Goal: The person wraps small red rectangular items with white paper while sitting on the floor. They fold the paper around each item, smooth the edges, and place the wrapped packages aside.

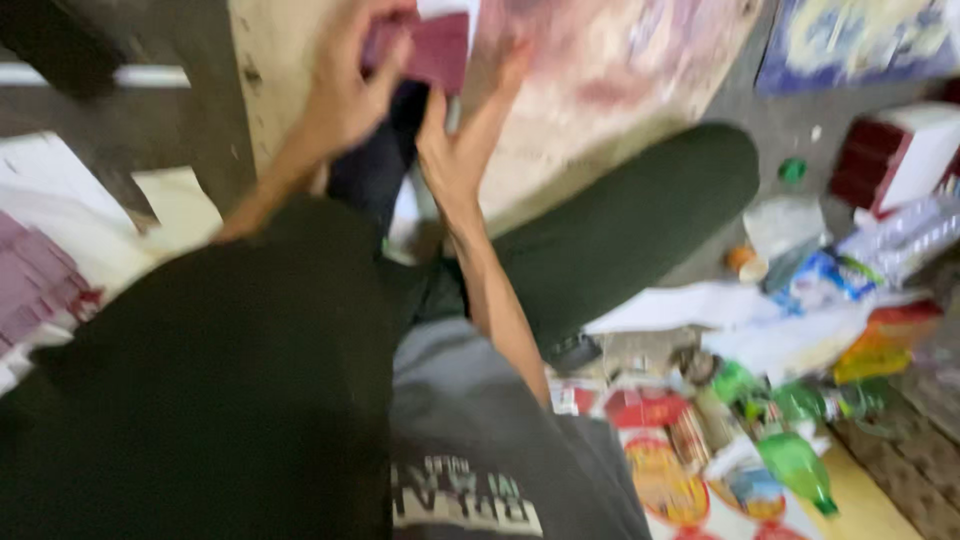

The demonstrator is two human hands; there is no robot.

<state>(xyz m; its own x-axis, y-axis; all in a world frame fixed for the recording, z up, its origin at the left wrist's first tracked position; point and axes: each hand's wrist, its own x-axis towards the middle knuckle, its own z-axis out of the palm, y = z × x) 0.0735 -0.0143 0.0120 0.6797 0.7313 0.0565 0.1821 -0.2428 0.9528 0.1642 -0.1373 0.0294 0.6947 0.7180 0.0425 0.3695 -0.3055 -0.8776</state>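
The whole view is blurred by motion, so small details are hard to read. At the far left a stack of maroon sheets [35, 285] lies partly cut off by the frame edge, with white paper [45, 175] above it. The person's dark trouser leg [220, 380] fills the lower left and hides the floor beneath. Above it, the left hand [345, 95] grips a maroon card [440, 48] at the top edge, fingers closed around its left side; the card's top is cut off. The right hand [462, 150] touches the card from below, fingers stretched up along a pale board [620, 80]. At the right, a green bottle [797, 468], wrappers [830, 280] and a red-and-white box [900, 155] litter the floor.
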